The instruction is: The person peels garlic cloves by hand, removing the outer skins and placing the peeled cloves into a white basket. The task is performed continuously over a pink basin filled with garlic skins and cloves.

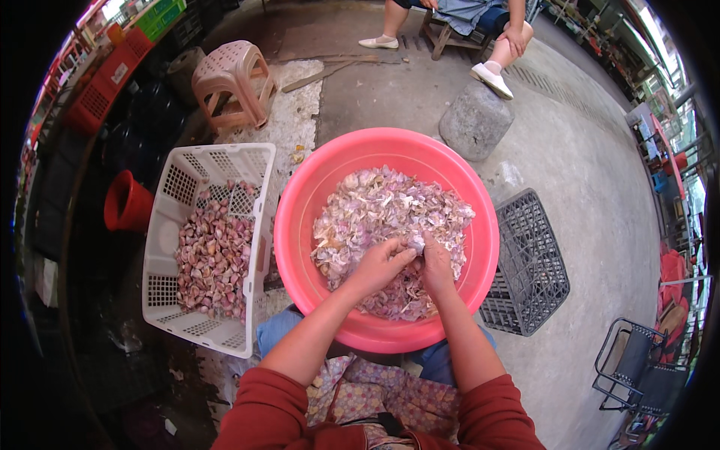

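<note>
Both hands are over a large pink plastic basin [306,169], which holds a heap of papery garlic skins [377,197]. My left hand [385,261] and my right hand [437,261] meet at a garlic bulb [416,243], pinching it between their fingertips; the fingers partly hide it. To the left of the basin is a white perforated plastic crate [261,236] with many loose purple-skinned garlic cloves [216,259] in it.
A black plastic crate [529,264] lies upside down or on its side right of the basin. Beyond the basin are a stone block [477,121], a pink plastic stool [233,79] and a seated person [467,14]. A red bucket [128,201] and a folding chair [633,360] stand farther out.
</note>
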Demonstrator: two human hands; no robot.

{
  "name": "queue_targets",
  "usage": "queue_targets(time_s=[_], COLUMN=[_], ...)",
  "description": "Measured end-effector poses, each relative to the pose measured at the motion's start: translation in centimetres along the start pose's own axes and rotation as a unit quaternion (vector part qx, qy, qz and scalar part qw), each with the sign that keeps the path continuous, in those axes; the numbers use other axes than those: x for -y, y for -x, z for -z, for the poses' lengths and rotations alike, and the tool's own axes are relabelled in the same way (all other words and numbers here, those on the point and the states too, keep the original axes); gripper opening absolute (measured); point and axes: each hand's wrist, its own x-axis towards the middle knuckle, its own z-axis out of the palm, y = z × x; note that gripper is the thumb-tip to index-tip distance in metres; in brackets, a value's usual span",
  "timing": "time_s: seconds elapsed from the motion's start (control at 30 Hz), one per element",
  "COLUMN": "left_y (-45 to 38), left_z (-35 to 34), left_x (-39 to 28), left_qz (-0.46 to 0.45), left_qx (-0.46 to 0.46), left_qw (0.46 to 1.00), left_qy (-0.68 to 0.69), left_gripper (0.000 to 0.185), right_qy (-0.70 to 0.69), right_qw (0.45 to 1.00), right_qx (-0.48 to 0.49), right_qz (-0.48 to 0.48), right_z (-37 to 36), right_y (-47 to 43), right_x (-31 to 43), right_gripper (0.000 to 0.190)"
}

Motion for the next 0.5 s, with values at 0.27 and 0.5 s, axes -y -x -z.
queue_targets(time_s=[0.27,0.5], left_y=[0.0,0.0], left_z=[0.6,0.7], left_x=[0.2,-0.1], left_qz=[0.025,0.056], left_qx=[0.007,0.010], left_qw=[0.999,0.995], left_qy=[-0.026,0.077], left_gripper=[0.018,0.015], right_qy=[0.050,-0.082], right_qw=[0.999,0.996], right_qx=[-0.010,-0.004], right_qz=[0.016,-0.035], right_z=[0.0,0.3], right_y=[-0.1,-0.6], right_x=[-1.2,-1.9], right_gripper=[0.028,0.030])
